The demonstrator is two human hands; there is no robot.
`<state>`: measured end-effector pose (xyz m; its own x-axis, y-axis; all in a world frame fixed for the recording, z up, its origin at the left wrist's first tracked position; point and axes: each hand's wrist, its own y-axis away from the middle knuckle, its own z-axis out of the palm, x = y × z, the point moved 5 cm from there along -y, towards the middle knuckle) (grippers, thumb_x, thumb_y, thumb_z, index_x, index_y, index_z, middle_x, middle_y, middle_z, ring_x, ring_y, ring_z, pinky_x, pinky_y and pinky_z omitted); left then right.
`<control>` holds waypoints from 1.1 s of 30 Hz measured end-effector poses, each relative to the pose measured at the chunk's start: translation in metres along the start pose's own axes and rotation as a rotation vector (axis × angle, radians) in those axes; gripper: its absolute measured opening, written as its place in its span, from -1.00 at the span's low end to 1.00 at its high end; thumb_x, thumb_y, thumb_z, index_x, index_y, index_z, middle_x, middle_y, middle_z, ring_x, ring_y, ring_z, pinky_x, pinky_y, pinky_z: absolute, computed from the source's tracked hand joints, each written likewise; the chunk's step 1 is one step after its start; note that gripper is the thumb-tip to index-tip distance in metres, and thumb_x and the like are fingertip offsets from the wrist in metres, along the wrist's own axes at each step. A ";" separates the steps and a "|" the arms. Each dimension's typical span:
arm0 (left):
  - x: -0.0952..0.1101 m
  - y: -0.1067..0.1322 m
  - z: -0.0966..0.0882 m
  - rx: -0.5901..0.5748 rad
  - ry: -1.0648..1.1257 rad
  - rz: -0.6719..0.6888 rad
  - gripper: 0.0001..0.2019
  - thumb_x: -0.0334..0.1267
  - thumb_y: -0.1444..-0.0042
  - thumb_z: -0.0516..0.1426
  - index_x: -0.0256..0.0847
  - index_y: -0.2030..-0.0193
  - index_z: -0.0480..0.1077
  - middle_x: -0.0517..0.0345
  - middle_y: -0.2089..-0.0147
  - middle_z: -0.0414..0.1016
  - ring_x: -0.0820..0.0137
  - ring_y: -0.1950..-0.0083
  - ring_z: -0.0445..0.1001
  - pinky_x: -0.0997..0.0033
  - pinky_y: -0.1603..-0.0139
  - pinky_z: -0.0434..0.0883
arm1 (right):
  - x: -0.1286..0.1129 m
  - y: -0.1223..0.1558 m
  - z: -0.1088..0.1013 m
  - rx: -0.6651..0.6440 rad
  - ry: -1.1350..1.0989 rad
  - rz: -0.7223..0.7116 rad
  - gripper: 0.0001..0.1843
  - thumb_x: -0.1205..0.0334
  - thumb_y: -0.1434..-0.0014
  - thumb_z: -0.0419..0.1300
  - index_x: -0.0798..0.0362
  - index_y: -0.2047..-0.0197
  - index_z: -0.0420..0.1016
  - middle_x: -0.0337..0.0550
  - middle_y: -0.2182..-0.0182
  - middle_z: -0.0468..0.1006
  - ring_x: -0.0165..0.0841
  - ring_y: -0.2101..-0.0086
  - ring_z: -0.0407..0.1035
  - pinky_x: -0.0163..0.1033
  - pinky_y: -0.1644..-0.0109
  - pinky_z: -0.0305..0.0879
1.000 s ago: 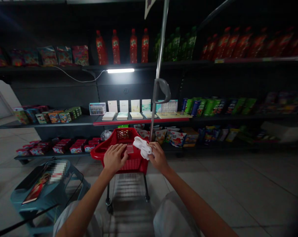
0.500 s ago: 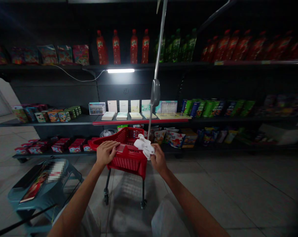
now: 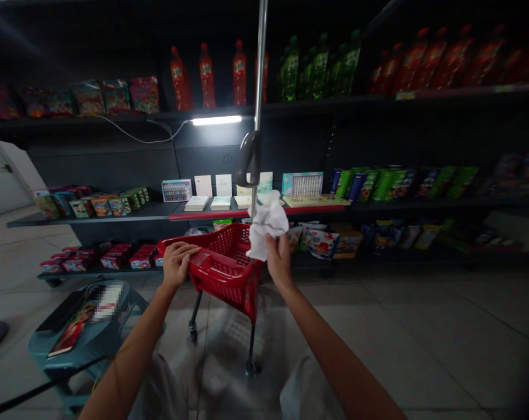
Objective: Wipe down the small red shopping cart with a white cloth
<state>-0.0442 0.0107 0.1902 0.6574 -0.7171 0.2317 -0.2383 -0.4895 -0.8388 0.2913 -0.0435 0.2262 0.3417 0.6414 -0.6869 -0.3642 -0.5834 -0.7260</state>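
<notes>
A small red plastic shopping cart (image 3: pixel 229 279) stands in front of me on dark legs with castors. My left hand (image 3: pixel 177 262) lies over its near left rim, fingers curled on the handle edge. Crumpled and white, a thin cloth (image 3: pixel 267 224) is pinched in my right hand (image 3: pixel 279 259), above the cart's right corner. The cloth hangs by a metal pole (image 3: pixel 259 76) that rises from the cart's side; whether it touches the pole I cannot tell. A dark grey loop-shaped piece (image 3: pixel 249 158) sits on the pole above the cloth.
Shelves (image 3: pixel 264 213) span the view behind the cart, carrying red bottles (image 3: pixel 206 76), green bottles (image 3: pixel 319 67), books (image 3: pixel 221 203) and snack bags (image 3: pixel 321 242). A lit tube lamp (image 3: pixel 216 120) hangs under the upper shelf. At left stands a blue-grey stool (image 3: pixel 54 356) with flat items on it.
My right hand has raised the cloth, which has opened out wider. The cart has turned slightly, and the pole now stands further left in view. My left hand stays on the cart.
</notes>
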 end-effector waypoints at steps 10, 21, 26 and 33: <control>0.003 0.004 -0.001 0.089 -0.036 -0.145 -0.56 -0.09 -0.46 -0.08 -0.10 -0.16 0.58 0.00 -0.18 0.59 0.07 -0.35 0.35 -0.25 -0.45 0.23 | 0.013 0.026 0.070 -0.126 0.054 -0.023 -0.56 -0.03 -0.43 0.04 0.05 -0.21 0.36 0.23 -0.08 0.58 -0.02 -0.13 0.48 0.06 -0.22 0.41; 0.061 0.026 0.034 0.150 0.040 -0.063 -0.62 -0.21 -0.43 -0.12 -0.07 0.37 0.41 0.15 0.33 0.53 0.22 0.17 0.49 -0.14 -0.40 0.23 | 0.055 0.067 0.090 -0.312 0.048 0.029 -0.59 -0.04 -0.40 0.07 0.02 -0.16 0.38 0.17 -0.01 0.63 -0.04 -0.05 0.55 0.05 -0.13 0.49; 0.033 0.020 0.033 0.150 0.064 -0.080 -0.56 -0.18 -0.43 -0.18 -0.08 0.41 0.36 0.13 0.36 0.50 0.23 0.17 0.47 -0.11 -0.36 0.24 | 0.000 -0.007 0.114 -0.254 -0.033 -0.060 -0.55 -0.10 -0.45 0.03 0.03 -0.19 0.34 0.10 -0.07 0.58 -0.10 -0.09 0.51 -0.01 -0.20 0.44; 0.011 0.012 0.032 0.191 0.117 -0.042 -0.55 -0.17 -0.47 -0.20 -0.10 0.39 0.35 0.13 0.33 0.48 0.26 0.13 0.46 -0.05 -0.37 0.25 | -0.040 -0.071 0.151 -0.113 -0.138 -0.171 -0.48 -0.21 -0.46 0.00 0.02 -0.21 0.29 0.05 -0.05 0.57 -0.17 -0.04 0.50 -0.05 -0.16 0.44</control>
<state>-0.0168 0.0129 0.1671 0.5738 -0.7561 0.3147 -0.0655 -0.4254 -0.9026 0.1725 0.0481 0.3103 0.2659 0.7931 -0.5480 -0.2092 -0.5074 -0.8359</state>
